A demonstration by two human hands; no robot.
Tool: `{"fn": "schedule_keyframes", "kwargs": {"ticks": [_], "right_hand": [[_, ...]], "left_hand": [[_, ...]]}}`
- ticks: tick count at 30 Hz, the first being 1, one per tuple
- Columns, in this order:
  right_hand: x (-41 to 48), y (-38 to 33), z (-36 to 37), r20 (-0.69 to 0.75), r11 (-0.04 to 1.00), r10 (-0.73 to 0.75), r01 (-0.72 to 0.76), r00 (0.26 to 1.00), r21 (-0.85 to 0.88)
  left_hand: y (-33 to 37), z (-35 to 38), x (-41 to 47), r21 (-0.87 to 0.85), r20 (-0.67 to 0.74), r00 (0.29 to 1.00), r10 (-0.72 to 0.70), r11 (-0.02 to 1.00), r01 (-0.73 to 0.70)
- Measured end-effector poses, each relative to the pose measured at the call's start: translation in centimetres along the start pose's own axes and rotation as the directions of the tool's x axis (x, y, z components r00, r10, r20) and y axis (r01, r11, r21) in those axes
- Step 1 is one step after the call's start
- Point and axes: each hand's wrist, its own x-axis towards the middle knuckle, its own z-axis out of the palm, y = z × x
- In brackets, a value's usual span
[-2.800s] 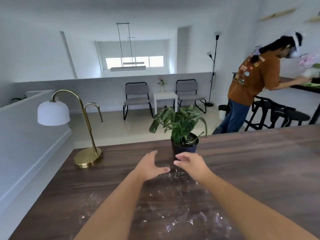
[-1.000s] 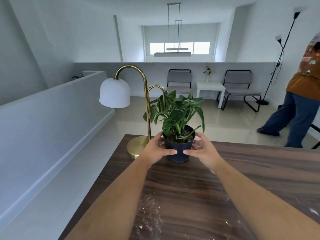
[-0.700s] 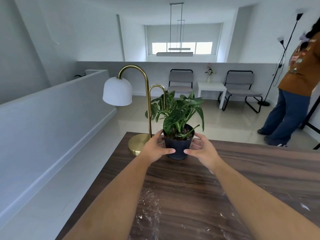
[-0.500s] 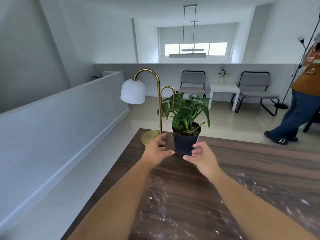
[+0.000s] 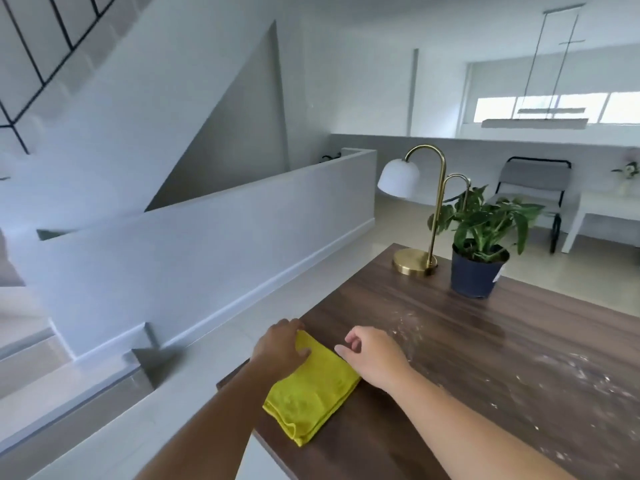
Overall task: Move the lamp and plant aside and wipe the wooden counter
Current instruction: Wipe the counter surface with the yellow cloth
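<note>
Two hands at the folded yellow cloth point(image 5: 313, 386) on your table's point(image 5: 485, 358) near-left edge: left hand point(image 5: 280, 346) flat on it, right hand point(image 5: 375, 355) loosely curled beside. Brass lamp point(image 5: 419, 216), potted plant point(image 5: 479, 244) far corner. White tag on pot, unreadable.

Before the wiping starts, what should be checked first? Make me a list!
1. Lamp moved aside to the counter's far corner: ok.
2. Plant set beside the lamp, upright: ok.
3. Yellow cloth on the wooden counter, folded: ok.
4. Left hand resting on the cloth: ok.
5. Right hand gripping the cloth: not ok, its fingers only reach the edge.
6. White powder on the counter not yet wiped: not ok.
</note>
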Motion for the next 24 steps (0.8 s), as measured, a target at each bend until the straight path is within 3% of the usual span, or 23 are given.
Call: {"fn": "schedule_keyframes", "kwargs": {"ticks": [3, 5, 9, 13, 18, 21, 24], "right_hand": [[-1.0, -1.0, 1.4, 0.052, 0.971, 0.009, 0.004, 0.999, -0.237], [-1.6, -1.4, 1.8, 0.048, 0.93, 0.002, 0.016, 0.999, -0.367], [-2.3, -1.9, 2.1, 0.144, 0.925, 0.019, 0.037, 0.989, -0.377], [-2.2, -1.5, 1.1, 0.215, 0.987, -0.022, 0.055, 0.976, -0.15], [-0.9, 0.5, -3.7, 0.034, 0.994, 0.05, -0.053, 0.998, 0.093], [-0.3, 3.0, -6.8, -0.091, 0.934, 0.191, -0.152, 0.977, 0.324], [-0.7, 6.6, -9.8, -0.178, 0.783, 0.389, -0.223, 0.904, 0.581]], "left_hand": [[-1.1, 0.9, -2.6, 0.178, -0.021, 0.998, -0.065, 0.982, 0.067], [-1.1, 1.3, -3.7, 0.193, -0.05, 0.991, -0.121, 0.973, 0.129], [-0.5, 1.1, -4.2, 0.119, 0.012, 0.984, -0.178, 0.977, 0.175], [0.8, 0.3, -3.1, 0.107, 0.049, 0.995, -0.089, 0.991, 0.084], [5.8, -2.7, 0.4, -0.07, 0.004, 1.0, 0.015, 0.997, -0.014], [10.3, -3.2, 2.7, -0.151, -0.024, 0.995, 0.098, 0.984, -0.1], [15.2, -1.9, 4.7, -0.24, 0.013, 0.981, 0.193, 0.953, -0.184]]}}
